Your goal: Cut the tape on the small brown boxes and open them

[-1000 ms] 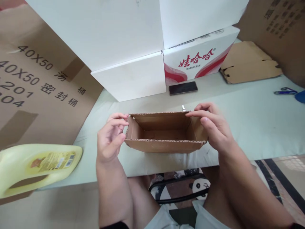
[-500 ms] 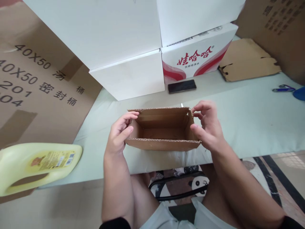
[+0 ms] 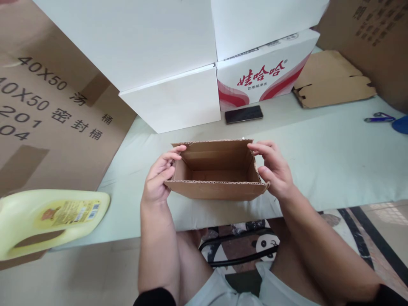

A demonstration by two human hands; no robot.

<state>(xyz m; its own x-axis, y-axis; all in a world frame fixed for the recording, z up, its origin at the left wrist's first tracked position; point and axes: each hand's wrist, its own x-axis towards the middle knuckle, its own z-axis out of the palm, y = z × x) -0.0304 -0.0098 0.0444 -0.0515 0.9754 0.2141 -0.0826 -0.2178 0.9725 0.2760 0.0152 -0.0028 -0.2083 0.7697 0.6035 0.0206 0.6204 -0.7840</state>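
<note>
A small brown cardboard box point(image 3: 216, 191) stands with its top open near the table's front edge, and its inside shows bare. Its long front and back walls lean slightly outward at the rim. My left hand point(image 3: 159, 176) grips the box's left end, fingers over the far left corner and thumb at the side wall. At the other end, my right hand point(image 3: 276, 168) has its fingertips on the far right corner and its thumb by the right wall. Behind the box, a tiny white object point(image 3: 243, 138) peeks out, mostly hidden.
A black phone point(image 3: 244, 114) lies before stacked white cartons point(image 3: 172, 102). Flattened cardboard point(image 3: 334, 80), a purple-handled tool point(image 3: 379, 119) and a blue object point(image 3: 400, 125) are at right. A yellow jug point(image 3: 73, 212) lies at left beside a large brown carton point(image 3: 63, 127).
My right fingers have moved left onto the box's far right corner. The front and back walls now spread further apart at the rim. My left hand has shifted only slightly.
</note>
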